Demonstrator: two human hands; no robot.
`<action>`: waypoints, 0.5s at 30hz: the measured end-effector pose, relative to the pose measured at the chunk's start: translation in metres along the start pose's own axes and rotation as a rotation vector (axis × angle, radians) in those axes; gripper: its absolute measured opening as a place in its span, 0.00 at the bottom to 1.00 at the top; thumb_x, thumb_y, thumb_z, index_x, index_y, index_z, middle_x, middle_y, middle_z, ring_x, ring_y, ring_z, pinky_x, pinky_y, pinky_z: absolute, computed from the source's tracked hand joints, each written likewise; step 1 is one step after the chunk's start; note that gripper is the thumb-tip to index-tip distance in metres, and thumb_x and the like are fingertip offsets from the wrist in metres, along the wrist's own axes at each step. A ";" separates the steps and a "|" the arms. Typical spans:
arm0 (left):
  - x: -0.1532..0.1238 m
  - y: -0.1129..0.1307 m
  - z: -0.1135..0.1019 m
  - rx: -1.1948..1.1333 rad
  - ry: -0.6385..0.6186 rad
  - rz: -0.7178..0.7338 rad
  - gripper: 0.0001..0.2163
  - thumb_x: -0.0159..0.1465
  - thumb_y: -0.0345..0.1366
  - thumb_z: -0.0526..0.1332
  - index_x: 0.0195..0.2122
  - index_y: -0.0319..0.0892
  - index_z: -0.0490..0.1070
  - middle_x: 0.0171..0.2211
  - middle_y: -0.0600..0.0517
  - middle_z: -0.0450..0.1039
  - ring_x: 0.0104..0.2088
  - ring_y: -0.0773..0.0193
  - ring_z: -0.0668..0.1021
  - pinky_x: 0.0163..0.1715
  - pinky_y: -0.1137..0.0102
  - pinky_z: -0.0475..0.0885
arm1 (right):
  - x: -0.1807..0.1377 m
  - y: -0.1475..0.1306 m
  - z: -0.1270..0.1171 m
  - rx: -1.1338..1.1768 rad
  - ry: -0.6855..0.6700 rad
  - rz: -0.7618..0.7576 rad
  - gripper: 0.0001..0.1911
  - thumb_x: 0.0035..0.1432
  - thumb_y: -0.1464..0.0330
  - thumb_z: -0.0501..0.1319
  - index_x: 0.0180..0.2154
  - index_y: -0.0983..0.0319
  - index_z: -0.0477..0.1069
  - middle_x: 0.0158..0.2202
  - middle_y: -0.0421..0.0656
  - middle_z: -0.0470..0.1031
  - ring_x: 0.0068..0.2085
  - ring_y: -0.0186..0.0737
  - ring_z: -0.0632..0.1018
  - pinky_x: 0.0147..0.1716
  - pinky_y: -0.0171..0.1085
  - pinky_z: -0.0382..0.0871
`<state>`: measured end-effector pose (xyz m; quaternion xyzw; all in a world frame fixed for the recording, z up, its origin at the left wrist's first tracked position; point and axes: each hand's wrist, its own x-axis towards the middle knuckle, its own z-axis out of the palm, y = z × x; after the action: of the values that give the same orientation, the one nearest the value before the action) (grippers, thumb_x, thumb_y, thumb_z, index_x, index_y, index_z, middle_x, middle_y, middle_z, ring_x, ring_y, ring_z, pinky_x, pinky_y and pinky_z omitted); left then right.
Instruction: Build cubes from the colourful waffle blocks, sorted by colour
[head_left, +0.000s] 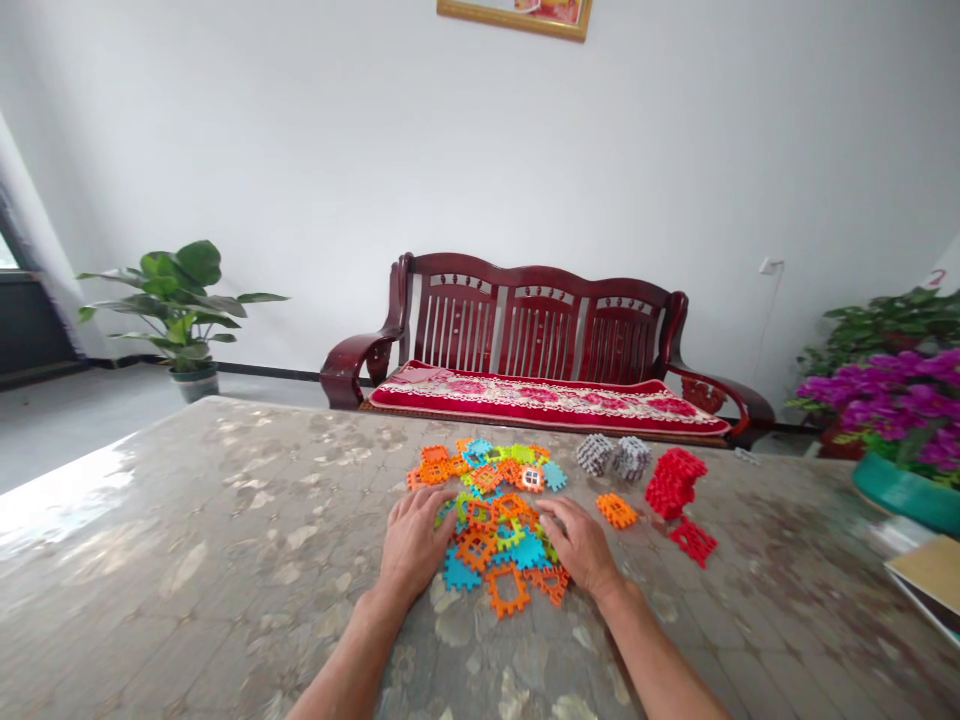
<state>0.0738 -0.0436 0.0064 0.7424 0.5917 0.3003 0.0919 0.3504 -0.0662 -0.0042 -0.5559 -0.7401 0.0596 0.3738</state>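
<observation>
A loose heap of flat interlocking toy tiles (528,549) in orange, blue and lime green lies between my hands. My left hand (417,535) rests along the heap's left edge, fingers stretched out and spread. On the opposite side my right hand (579,540) lies against the tiles, its fingers extended. Neither hand grips a tile. Near the front of the heap is an orange square frame tile (495,601). More mixed tiles (437,465) spread out just beyond my fingertips.
Right of the heap stand a red tile stack (674,483), a loose red tile (693,541), an orange stack (616,510) and two grey stacks (595,454). Purple flowers in a teal pot (904,490) sit at the right edge. A wooden bench (540,320) stands behind the table (225,560).
</observation>
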 end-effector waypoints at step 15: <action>0.003 -0.012 0.012 -0.034 -0.011 -0.045 0.16 0.64 0.31 0.53 0.50 0.47 0.75 0.53 0.48 0.75 0.55 0.59 0.74 0.58 0.61 0.65 | 0.010 -0.027 0.007 -0.168 -0.114 -0.170 0.20 0.57 0.79 0.51 0.40 0.55 0.78 0.57 0.42 0.74 0.59 0.43 0.70 0.59 0.48 0.64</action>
<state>0.0714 -0.0348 -0.0083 0.7290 0.6025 0.3039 0.1144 0.3237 -0.0660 0.0093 -0.5160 -0.8071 -0.0028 0.2869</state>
